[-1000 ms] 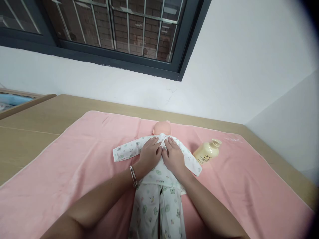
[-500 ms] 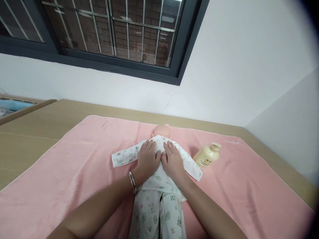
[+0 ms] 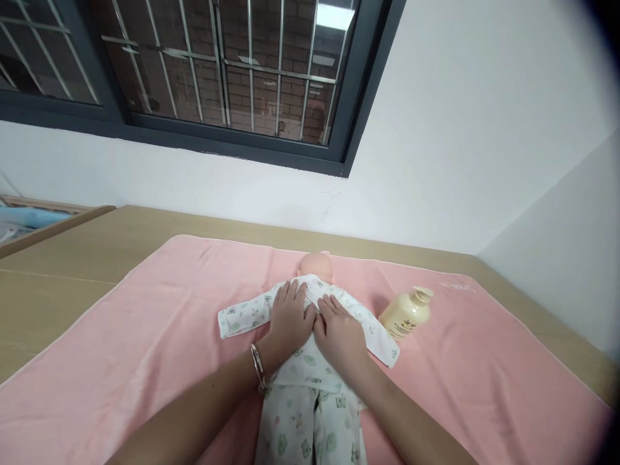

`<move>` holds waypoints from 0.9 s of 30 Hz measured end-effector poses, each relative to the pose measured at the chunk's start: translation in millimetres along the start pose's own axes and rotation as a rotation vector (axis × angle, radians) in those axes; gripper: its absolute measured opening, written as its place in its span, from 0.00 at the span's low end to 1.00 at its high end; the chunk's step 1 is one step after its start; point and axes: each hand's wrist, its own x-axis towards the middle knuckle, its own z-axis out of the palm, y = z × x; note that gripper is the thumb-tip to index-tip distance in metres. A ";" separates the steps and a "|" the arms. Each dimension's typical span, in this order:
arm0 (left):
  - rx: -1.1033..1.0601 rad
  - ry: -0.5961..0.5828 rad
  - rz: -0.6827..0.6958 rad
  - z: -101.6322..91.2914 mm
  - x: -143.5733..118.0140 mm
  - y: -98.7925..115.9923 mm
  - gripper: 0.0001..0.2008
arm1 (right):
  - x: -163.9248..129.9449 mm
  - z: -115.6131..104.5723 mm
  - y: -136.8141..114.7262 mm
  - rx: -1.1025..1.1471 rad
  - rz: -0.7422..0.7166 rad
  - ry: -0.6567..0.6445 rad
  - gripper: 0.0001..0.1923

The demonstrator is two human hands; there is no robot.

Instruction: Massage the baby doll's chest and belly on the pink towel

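Observation:
A baby doll (image 3: pixel 310 371) in a white printed top and trousers lies stretched out, its head away from me and its sleeves spread to both sides. My left hand (image 3: pixel 291 316), with a silver bangle at the wrist, lies flat on the doll's upper body, fingers extended. Beside it my right hand (image 3: pixel 340 329) rests flat on the other half of the same area. The two thumbs meet or nearly meet in the middle. Neither hand grips anything. The doll's face does not show. A cream pump bottle (image 3: pixel 405 314) stands or leans just right of the doll's right-hand sleeve.
A pink blanket (image 3: pixel 165 323) lies under the doll on a wooden surface (image 3: pixel 72 252). Behind rises a white wall (image 3: pixel 232 187) with a dark-framed barred window (image 3: pixel 271 152). At the far left, a wooden-edged compartment holds something light blue (image 3: pixel 29 216).
The view has tilted slightly, so everything sits a little lower. My right hand has turned a little, its fingers closer together; both hands stay on the doll.

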 end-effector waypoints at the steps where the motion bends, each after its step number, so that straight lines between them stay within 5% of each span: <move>1: 0.010 0.006 0.025 -0.4 0.1 0.0 0.21 | -0.1 -0.1 0.0 0.004 -0.001 0.000 0.20; 10: -0.001 0.139 0.121 -0.1 -3.4 2.8 0.09 | 12.6 -6.8 9.6 0.085 0.003 -0.038 0.19; 27: 0.065 0.191 0.090 2.9 -4.1 -1.7 0.10 | 18.9 10.9 13.1 0.084 -0.006 -0.074 0.28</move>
